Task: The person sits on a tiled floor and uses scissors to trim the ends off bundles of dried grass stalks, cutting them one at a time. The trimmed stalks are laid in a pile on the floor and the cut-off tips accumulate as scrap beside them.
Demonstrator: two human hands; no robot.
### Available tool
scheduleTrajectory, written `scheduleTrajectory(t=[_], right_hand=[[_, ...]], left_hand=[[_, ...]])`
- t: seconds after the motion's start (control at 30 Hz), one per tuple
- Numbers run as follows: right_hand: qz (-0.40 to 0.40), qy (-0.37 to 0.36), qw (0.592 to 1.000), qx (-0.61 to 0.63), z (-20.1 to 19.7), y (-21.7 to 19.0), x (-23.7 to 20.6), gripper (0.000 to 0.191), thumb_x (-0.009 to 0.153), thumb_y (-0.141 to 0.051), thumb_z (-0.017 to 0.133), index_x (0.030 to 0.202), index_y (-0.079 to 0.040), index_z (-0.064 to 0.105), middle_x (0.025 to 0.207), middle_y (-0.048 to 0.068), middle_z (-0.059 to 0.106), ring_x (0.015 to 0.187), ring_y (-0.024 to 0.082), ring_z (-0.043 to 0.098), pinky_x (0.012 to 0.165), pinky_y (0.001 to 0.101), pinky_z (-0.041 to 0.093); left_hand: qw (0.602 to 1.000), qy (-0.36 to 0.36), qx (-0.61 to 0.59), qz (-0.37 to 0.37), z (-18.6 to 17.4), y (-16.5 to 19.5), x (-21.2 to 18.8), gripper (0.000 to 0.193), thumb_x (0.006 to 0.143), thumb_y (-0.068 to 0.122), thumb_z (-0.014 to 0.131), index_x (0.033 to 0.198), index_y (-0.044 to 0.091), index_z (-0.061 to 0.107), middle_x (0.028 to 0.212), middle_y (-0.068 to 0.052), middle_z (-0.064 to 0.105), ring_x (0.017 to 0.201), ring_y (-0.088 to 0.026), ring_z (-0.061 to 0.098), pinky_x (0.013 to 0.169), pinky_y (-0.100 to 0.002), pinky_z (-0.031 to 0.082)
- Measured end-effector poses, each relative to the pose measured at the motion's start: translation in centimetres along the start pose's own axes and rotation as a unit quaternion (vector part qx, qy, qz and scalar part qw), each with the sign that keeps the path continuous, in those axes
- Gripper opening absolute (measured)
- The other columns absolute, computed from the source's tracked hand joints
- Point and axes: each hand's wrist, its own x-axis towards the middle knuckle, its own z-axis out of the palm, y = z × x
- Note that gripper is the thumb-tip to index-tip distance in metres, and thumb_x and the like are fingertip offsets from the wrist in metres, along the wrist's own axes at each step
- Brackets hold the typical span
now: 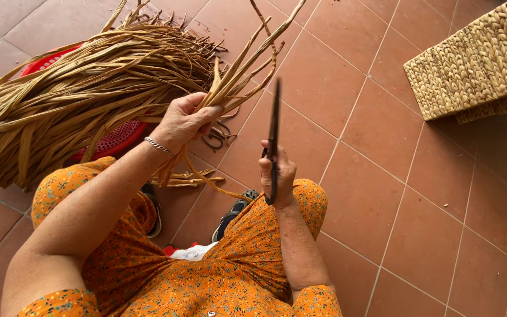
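Fingers of the left hand (pixel 184 122) are clenching reeds (pixel 239 70); the right hand (pixel 277 175) is gripping scissors (pixel 273 138) over open floor (pixel 382 176).

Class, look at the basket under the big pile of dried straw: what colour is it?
Red. The basket shows beneath the straw in the head view.

A seated person's left hand (pixel 186 120) grips a few dried reed strands (pixel 239 70) while the right hand (pixel 277 173) holds dark scissors (pixel 273 138) upright above the tiled floor (pixel 382 176), beside a heaped reed bundle (pixel 83 88).
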Motion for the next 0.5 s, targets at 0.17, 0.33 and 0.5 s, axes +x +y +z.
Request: scheduleTrajectory(t=[0.17,0.33,0.5], right_hand=[[0.081,-0.068,0.978,0.178,-2.5,0.9,1.0,0.078,0.098,-0.068,0.057,0.141,-0.002,0.057,0.085,-0.007,0.054,0.071,0.001,0.046,0.060,0.0183,0.039],[0.155,-0.118,0.957,0.212,-2.8,1.5,0.7,0.089,0.091,-0.071,0.063,0.141,0.002,0.057,0.079,-0.007,0.054,0.066,0.001,0.046,0.057,0.0168,0.037],[0.149,-0.122,0.958,0.213,-2.7,1.7,0.3,0.087,0.090,-0.068,0.065,0.138,0.005,0.059,0.075,-0.008,0.052,0.064,0.000,0.047,0.051,0.0166,0.034]], left_hand=[[1.000,-0.009,0.001,-0.001,-2.1,0.5,-0.1,0.016,0.092,0.019,0.077,0.102,0.008,0.073,0.067,0.007,0.057,0.053,-0.001,0.048,0.045,-0.018,0.034],[0.999,0.004,0.034,0.000,-3.4,0.4,-0.1,0.015,0.088,0.017,0.080,0.099,0.008,0.074,0.065,0.007,0.056,0.052,-0.001,0.047,0.045,-0.018,0.036],[0.999,0.003,0.034,-0.015,-4.1,0.6,-0.1,0.013,0.089,0.017,0.081,0.091,0.007,0.073,0.064,0.006,0.056,0.052,-0.002,0.047,0.045,-0.019,0.035]])
